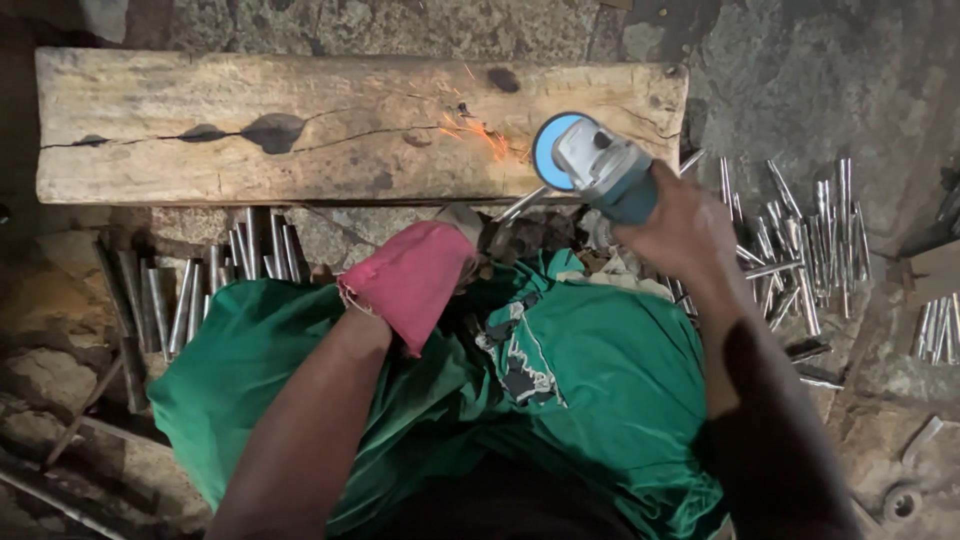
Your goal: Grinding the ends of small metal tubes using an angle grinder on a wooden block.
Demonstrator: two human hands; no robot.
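Note:
My right hand (pixel 680 225) grips a teal and grey angle grinder (pixel 595 165) whose blue disc sits just over the front edge of a wooden beam (pixel 300 125). Orange sparks (pixel 475 130) fly leftward across the wood. My left hand (pixel 415 280) is wrapped in a pink cloth and holds a thin metal rod (pixel 520 205) whose tip meets the disc. A green cloth (pixel 560 380) covers my lap below both hands.
Several short metal tubes (pixel 215 285) lie on the ground to the left under the beam. More cut metal pieces (pixel 810 245) are scattered to the right, with a few (pixel 938 325) at the far right edge. Rough stone ground surrounds everything.

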